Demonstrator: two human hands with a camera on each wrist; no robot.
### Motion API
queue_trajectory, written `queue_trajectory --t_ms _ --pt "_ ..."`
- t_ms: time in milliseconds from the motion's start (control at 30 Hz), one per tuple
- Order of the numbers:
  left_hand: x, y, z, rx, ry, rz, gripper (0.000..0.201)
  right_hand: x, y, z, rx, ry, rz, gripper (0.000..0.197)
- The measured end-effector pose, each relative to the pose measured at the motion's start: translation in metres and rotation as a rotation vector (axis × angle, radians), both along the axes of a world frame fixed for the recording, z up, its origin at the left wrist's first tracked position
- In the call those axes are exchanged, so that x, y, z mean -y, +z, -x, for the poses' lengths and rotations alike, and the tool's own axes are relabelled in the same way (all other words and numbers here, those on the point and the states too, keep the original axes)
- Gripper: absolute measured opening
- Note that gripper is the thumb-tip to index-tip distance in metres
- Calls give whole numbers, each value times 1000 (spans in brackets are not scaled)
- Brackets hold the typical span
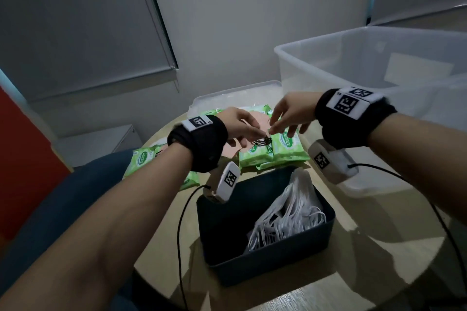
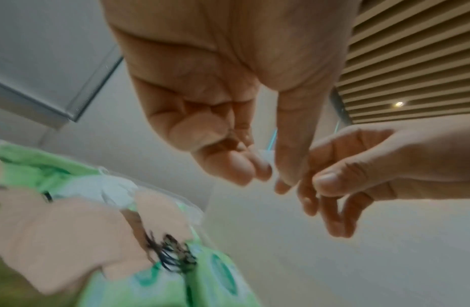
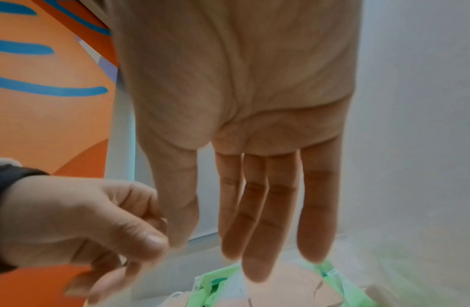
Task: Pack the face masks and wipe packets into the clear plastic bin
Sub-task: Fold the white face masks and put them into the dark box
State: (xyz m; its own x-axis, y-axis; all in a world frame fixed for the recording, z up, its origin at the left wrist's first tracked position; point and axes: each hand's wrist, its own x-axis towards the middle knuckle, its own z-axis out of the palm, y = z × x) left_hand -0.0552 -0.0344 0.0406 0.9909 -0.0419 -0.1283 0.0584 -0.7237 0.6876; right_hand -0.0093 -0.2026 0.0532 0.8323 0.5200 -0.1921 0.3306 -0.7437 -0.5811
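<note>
Green wipe packets lie piled on the round tabletop, peach face masks with dark ear loops on top. The left hand has curled fingers; what it pinches is unclear. The right hand hangs slack, fingers straight. Both hover just above the pile. The clear bin stands at right. Masks look light and floppy, best lifted by the loops; packets are soft, slick, best gripped across the middle.
</note>
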Motion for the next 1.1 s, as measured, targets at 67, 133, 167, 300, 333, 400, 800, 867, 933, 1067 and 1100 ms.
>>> queue_trajectory --t_ms 67,133,167,300,333,400,800,867,933,1067,1100 --pt "-17 2 -16 58 86 -38 14 -11 0 -14 38 -32 -18 23" --pt "-33 1 -33 93 173 -84 12 -21 -1 -29 74 -63 -29 19" --pt "-41 0 -41 107 209 -111 13 -26 -2 -37 90 -78 -37 18" --pt "-71 -15 -79 116 329 -189 19 -42 -9 -74 101 -140 -52 19" --pt "-75 -19 -88 114 354 -197 19 -46 -12 -83 92 -158 -58 19" --pt "-84 -30 -108 115 398 -215 17 -55 -22 -106 83 -194 -66 20" --pt "-92 -81 -190 41 330 -289 66 -124 -74 -205 208 -190 3 26" --pt "-92 -85 -195 11 312 -302 80 -135 -80 -218 221 -199 33 29" --pt "-90 -86 -195 -18 298 -335 86 -144 -87 -227 224 -190 85 31" --pt "-89 -92 -200 -34 297 -449 100 -157 -107 -233 249 -117 253 41" --pt "-90 -94 -202 -27 277 -449 97 -160 -111 -236 268 -97 290 44"
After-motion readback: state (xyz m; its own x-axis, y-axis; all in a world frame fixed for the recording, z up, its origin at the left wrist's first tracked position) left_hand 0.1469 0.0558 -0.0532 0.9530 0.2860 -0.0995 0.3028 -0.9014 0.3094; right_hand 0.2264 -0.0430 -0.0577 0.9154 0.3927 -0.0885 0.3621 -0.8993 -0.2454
